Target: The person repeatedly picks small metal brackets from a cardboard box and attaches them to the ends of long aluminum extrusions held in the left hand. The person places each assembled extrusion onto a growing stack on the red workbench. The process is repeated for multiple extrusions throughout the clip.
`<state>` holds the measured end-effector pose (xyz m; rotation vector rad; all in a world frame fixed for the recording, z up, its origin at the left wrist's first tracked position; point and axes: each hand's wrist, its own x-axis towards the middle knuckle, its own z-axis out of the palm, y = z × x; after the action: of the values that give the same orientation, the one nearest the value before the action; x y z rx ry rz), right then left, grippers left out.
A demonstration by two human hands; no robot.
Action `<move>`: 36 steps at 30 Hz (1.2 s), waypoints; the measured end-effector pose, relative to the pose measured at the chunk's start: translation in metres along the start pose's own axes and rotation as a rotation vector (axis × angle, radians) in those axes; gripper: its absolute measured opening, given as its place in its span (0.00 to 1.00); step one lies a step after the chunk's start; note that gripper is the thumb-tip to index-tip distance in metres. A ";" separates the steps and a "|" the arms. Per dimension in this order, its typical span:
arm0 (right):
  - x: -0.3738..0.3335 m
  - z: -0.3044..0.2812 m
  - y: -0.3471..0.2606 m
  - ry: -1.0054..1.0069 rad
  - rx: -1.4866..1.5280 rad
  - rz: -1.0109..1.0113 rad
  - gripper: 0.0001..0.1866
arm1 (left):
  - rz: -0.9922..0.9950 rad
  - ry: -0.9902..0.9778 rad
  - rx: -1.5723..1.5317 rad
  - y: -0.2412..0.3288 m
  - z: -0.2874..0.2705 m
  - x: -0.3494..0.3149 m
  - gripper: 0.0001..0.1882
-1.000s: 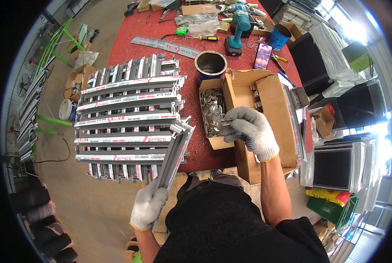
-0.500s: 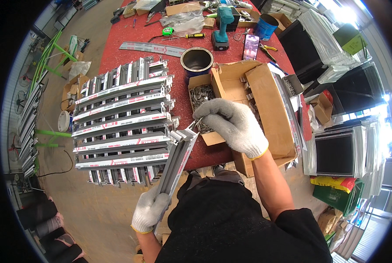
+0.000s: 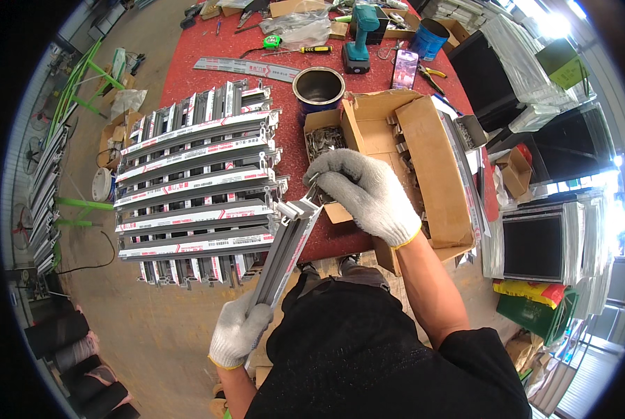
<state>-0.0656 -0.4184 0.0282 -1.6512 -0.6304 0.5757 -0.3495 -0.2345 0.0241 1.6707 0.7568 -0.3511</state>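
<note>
Wrapped round the lower part of a grey metal profile (image 3: 284, 248) is my gloved left hand (image 3: 241, 329). The profile slants up toward the table, with printed film along one side. My gloved right hand (image 3: 368, 192) pinches a small metal piece (image 3: 312, 187) at the profile's upper end; its exact shape is mostly hidden by the fingers. Just beyond that hand, a small carton (image 3: 324, 142) holds many small metal parts. To the left, a stack of similar profiles (image 3: 197, 188) lies crisscrossed on the red table (image 3: 180, 73).
A large open carton (image 3: 435, 174) with metal brackets stands right of the small one. Behind are a dark tin (image 3: 319, 87), a teal cordless drill (image 3: 360, 42), a phone (image 3: 404, 70), pliers (image 3: 431, 79), a screwdriver (image 3: 305, 50) and a green tape measure (image 3: 272, 42).
My right hand has shifted slightly, keeping its pinch at the profile's upper end. The view has moved a little; my left hand keeps its hold.
</note>
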 end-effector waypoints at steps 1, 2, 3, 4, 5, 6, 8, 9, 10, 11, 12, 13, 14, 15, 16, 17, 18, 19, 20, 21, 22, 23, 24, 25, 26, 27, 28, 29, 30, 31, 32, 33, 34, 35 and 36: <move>0.001 0.000 0.001 -0.015 0.007 -0.004 0.09 | 0.009 0.003 0.006 -0.001 0.000 0.000 0.24; 0.001 0.001 0.002 -0.030 0.014 -0.007 0.09 | 0.018 0.004 0.012 -0.003 -0.001 0.000 0.23; 0.001 0.001 0.002 -0.026 0.000 -0.016 0.09 | 0.027 0.005 0.018 -0.004 0.000 -0.001 0.23; 0.000 0.000 0.002 -0.024 -0.014 -0.025 0.09 | 0.013 0.004 0.000 -0.006 0.000 -0.001 0.23; 0.000 0.000 0.002 -0.015 -0.033 -0.012 0.09 | 0.000 0.003 -0.017 -0.007 0.000 -0.001 0.23; -0.001 -0.001 0.001 -0.009 0.000 -0.019 0.09 | -0.013 0.002 -0.033 -0.007 0.000 -0.001 0.24; -0.003 -0.002 -0.002 0.015 0.054 0.010 0.09 | -0.002 0.017 -0.028 -0.007 0.000 -0.001 0.24; -0.004 -0.004 -0.004 0.016 0.036 0.004 0.09 | 0.002 0.026 -0.026 -0.007 -0.001 -0.001 0.24; -0.005 -0.006 -0.005 0.016 0.019 -0.002 0.09 | -0.006 0.026 -0.031 -0.007 -0.001 -0.001 0.24; -0.005 -0.008 -0.006 0.012 0.006 -0.025 0.10 | -0.014 0.026 -0.037 -0.006 -0.001 -0.002 0.24; -0.006 -0.010 -0.006 -0.002 -0.014 -0.012 0.10 | -0.052 0.033 -0.025 -0.005 -0.002 -0.002 0.24; -0.005 -0.011 -0.006 -0.022 -0.030 -0.016 0.10 | -0.022 0.020 -0.030 -0.005 -0.002 -0.002 0.24; -0.005 -0.012 -0.005 -0.038 -0.038 -0.036 0.10 | -0.018 0.016 -0.019 -0.005 -0.002 -0.001 0.24; -0.004 -0.012 -0.004 -0.030 -0.053 -0.043 0.09 | -0.016 0.012 -0.008 -0.005 -0.002 -0.001 0.24; -0.004 -0.010 -0.002 -0.017 -0.060 -0.065 0.09 | -0.020 0.010 -0.007 -0.005 -0.002 0.000 0.24; -0.004 -0.010 -0.001 -0.006 -0.067 -0.084 0.09 | -0.027 0.007 -0.006 -0.006 -0.001 0.000 0.24; -0.004 -0.009 0.001 -0.007 -0.072 -0.082 0.09 | -0.033 0.004 -0.005 -0.006 -0.001 0.000 0.24; -0.004 -0.009 0.001 -0.007 -0.078 -0.081 0.09 | -0.013 0.008 -0.002 -0.006 0.000 0.000 0.24; -0.004 -0.009 0.002 -0.008 -0.083 -0.081 0.09 | 0.006 0.012 0.002 -0.007 0.001 0.001 0.24; -0.004 -0.008 0.003 -0.007 -0.077 -0.067 0.09 | 0.026 0.015 0.006 -0.007 0.001 0.002 0.24; -0.005 -0.008 0.003 -0.006 -0.071 -0.054 0.09 | 0.016 0.019 0.009 -0.007 0.002 0.002 0.24; -0.004 -0.008 0.004 -0.003 -0.061 -0.047 0.09 | 0.007 0.021 0.012 -0.007 0.002 0.002 0.24; -0.004 -0.007 0.004 -0.005 -0.048 -0.044 0.09 | -0.002 0.025 0.016 -0.007 0.002 0.002 0.25; -0.004 -0.006 0.005 -0.005 -0.031 -0.049 0.09 | 0.012 0.027 0.014 -0.007 0.002 0.002 0.25; -0.003 -0.005 0.005 -0.005 -0.014 -0.053 0.09 | 0.027 0.028 0.013 -0.007 0.003 0.002 0.25; -0.003 -0.005 0.006 -0.012 -0.003 -0.043 0.09 | 0.032 0.044 0.038 -0.007 0.003 0.002 0.24; -0.002 -0.004 0.007 -0.018 0.009 -0.035 0.09 | 0.032 0.031 -0.003 -0.007 0.003 0.002 0.25; -0.002 -0.004 0.007 -0.020 0.021 -0.034 0.09 | 0.023 0.031 -0.017 -0.008 0.003 0.002 0.25; -0.001 -0.003 0.008 -0.029 0.038 -0.030 0.09 | 0.013 0.031 -0.031 -0.009 0.003 0.001 0.25; 0.000 -0.003 0.008 -0.035 0.055 -0.033 0.09 | 0.018 0.015 -0.008 -0.009 0.002 0.001 0.31; 0.000 -0.003 0.008 -0.042 0.071 -0.035 0.09 | 0.024 -0.002 0.014 -0.010 0.000 0.002 0.37; 0.001 -0.003 0.008 -0.052 0.071 -0.035 0.09 | 0.005 -0.012 0.049 -0.010 -0.001 0.002 0.44; 0.001 -0.004 0.007 -0.064 0.070 -0.036 0.09 | 0.021 -0.016 0.040 -0.011 -0.001 0.001 0.45; 0.002 -0.004 0.007 -0.078 0.071 -0.037 0.10 | 0.013 -0.013 0.043 -0.012 -0.002 0.000 0.47; 0.002 -0.004 0.006 -0.082 0.073 -0.019 0.10 | -0.014 -0.004 0.055 -0.013 -0.002 0.000 0.48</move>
<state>-0.0608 -0.4212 0.0228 -1.5580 -0.6763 0.6485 -0.3582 -0.2318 0.0152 1.7163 0.7622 -0.3887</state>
